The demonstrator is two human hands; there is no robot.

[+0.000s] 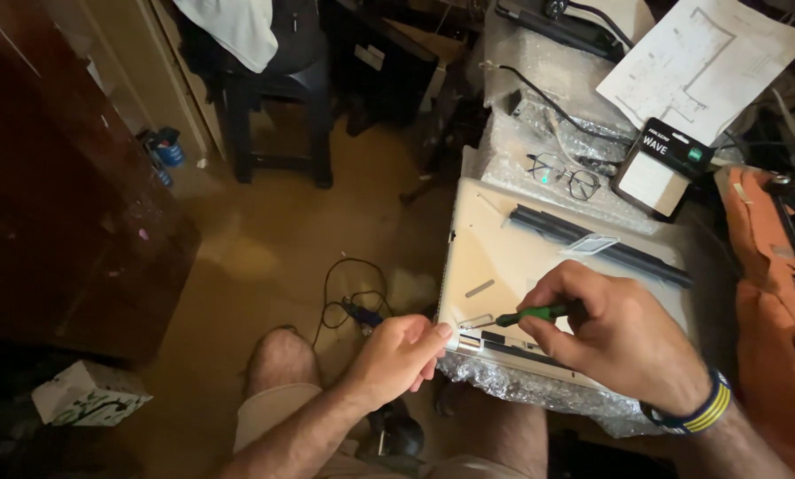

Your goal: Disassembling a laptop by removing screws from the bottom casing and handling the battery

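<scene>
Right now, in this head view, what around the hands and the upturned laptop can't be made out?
- Screwdriver tip, head view: too small and dim to show whether it sits in a screw.
- Right hand: its palm and fingers cover the rest of the green handle.
- Left hand: its fingertips hide the laptop corner they press.
- Laptop's near edge: hidden by the right hand and bubble wrap.
- Orange object: cut off by the right edge.

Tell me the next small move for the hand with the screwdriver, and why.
Probably turn the green-handled screwdriver in place. The right hand holds its tip down at the near edge of the upturned laptop, and the left hand braces that corner.
</scene>
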